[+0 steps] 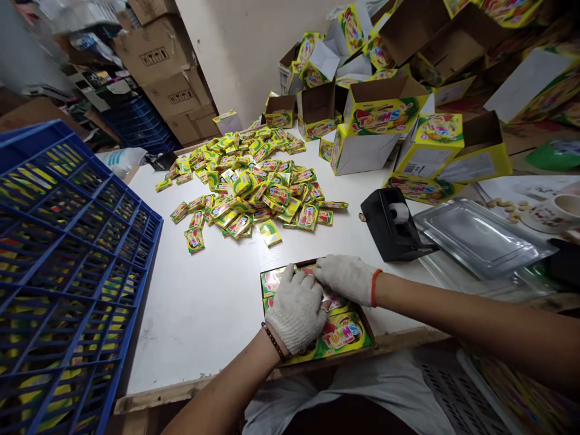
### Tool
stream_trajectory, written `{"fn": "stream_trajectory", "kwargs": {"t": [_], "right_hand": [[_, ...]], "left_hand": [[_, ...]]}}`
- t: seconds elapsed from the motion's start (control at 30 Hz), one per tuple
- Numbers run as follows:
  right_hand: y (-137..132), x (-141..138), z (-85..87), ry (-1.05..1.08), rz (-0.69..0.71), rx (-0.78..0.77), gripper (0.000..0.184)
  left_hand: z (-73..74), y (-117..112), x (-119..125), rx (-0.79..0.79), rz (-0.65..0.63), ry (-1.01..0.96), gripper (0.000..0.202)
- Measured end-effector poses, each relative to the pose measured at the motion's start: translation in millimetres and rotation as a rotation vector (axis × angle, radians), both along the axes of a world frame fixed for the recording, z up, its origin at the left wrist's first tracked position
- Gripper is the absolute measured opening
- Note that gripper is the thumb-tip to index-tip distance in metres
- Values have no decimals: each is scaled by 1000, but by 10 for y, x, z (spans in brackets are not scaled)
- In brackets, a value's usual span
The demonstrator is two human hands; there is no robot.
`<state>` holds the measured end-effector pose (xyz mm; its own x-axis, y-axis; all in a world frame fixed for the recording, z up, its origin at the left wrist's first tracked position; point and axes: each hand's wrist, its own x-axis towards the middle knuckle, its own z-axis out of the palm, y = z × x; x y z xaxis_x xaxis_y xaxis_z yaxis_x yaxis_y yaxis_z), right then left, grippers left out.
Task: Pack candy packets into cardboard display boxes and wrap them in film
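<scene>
A shallow open box [370, 329] lies at the table's near edge, filled with yellow-green TWINS candy packets [342, 332]. My left hand [296, 308], in a white knit glove, rests flat on these packets with its fingers spread. From the right, my gloved right hand [347, 278] reaches over the box's far side, its fingers laid on the packets there. What lies under its fingertips is hidden. Beyond the box, a loose heap of small candy packets [272, 193] covers the middle and back of the white table [194, 320].
A blue plastic crate [136, 254] of packets stands tilted at left. At right are a black tape dispenser [392, 226], clear plastic trays [480, 235] and a cup [562, 211]. Printed display boxes [383, 112] pile up behind them. Brown cartons [158, 54] are stacked at the back.
</scene>
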<state>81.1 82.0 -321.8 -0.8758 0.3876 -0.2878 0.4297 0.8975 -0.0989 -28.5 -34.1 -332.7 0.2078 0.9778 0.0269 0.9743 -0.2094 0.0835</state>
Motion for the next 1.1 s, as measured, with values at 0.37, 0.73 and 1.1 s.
{"fn": "stream_trajectory", "kwargs": {"t": [0.37, 0.73, 1.1], "right_hand": [[1230, -322, -159, 331, -539, 57, 41], [1501, -345, -398, 62, -29, 384, 35], [837, 292, 125, 221, -215, 127, 38]], "left_hand": [[317, 664, -294, -149, 259, -113, 31], [-326, 1444, -1156, -66, 857, -309, 58], [188, 440, -983, 263, 737, -1140, 38]]}}
